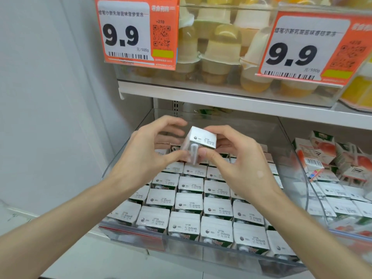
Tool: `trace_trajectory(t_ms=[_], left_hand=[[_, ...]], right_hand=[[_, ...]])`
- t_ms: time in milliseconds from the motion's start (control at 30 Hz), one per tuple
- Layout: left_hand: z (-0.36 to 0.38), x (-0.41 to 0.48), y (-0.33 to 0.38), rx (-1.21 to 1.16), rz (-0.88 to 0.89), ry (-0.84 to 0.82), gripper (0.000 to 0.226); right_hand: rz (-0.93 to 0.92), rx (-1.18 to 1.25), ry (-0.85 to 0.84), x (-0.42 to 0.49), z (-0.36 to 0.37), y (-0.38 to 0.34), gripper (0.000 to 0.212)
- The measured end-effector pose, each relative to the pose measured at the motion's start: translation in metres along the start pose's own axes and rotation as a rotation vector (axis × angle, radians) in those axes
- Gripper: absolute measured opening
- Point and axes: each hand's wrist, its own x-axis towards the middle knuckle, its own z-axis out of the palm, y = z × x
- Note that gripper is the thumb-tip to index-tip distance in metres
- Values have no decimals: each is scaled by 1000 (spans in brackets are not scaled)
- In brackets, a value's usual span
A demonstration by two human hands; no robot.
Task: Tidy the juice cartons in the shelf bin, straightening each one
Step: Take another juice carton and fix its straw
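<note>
A small white-topped juice carton [201,138] with a wrapped straw on its side is lifted above the clear plastic shelf bin [231,256]. My left hand [145,152] pinches its left lower side with thumb and fingers. My right hand [237,156] grips its right side, thumb at the front near the straw. The carton is tilted, its printed top facing me. Below it, several rows of upright juice cartons [203,200] fill the bin, tops showing date stamps. The back rows are partly hidden behind my hands.
A neighbouring clear bin [342,172] to the right holds peach cartons, some tipped over. The white shelf [221,97] above carries jelly cups and two orange price tags [136,33]. A white wall [50,97] stands at the left.
</note>
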Motion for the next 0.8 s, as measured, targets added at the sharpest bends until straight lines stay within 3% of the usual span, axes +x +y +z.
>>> trace_trajectory(t_ms=[200, 800], left_hand=[[-16, 0, -18, 134, -70, 67, 46], [-3, -10, -33, 287, -206, -77, 54]], right_hand=[[75, 46, -42, 22, 21, 0, 40], [52, -427, -410, 46, 42, 14, 34]])
